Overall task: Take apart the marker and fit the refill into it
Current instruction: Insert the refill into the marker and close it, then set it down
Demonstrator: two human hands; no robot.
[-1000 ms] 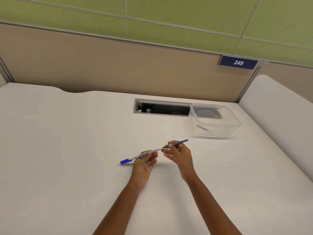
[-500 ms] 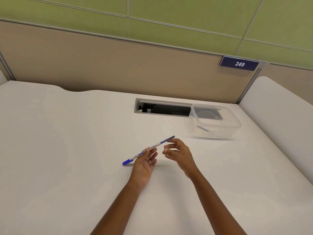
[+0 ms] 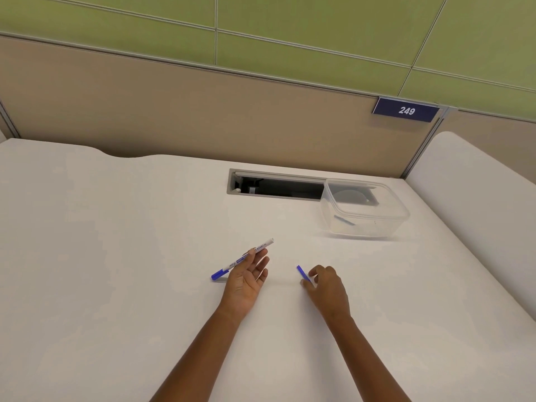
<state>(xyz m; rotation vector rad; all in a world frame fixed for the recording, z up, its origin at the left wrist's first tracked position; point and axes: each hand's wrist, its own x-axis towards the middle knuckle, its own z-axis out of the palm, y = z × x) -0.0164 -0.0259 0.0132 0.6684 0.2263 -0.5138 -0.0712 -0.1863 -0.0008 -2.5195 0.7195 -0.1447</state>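
Note:
My left hand (image 3: 245,281) holds the white marker barrel (image 3: 255,252) slanted above the desk. Its blue cap (image 3: 219,274) points down-left and its bare white end points up-right. My right hand (image 3: 327,288) is a short way to the right, low over the desk, pinching a short blue piece (image 3: 303,274) that sticks out up-left from the fingertips. A thin blue refill (image 3: 343,220) lies inside the clear plastic container (image 3: 400,216) at the back right.
The white desk (image 3: 116,271) has a rectangular cable slot (image 3: 278,188) at the back, partly covered by the container. A beige and green partition wall rises behind. A second white surface (image 3: 478,198) adjoins on the right.
The blue end piece has come off the marker's right end and is now in my right hand, which has moved down and right. The left hand keeps the barrel in place.

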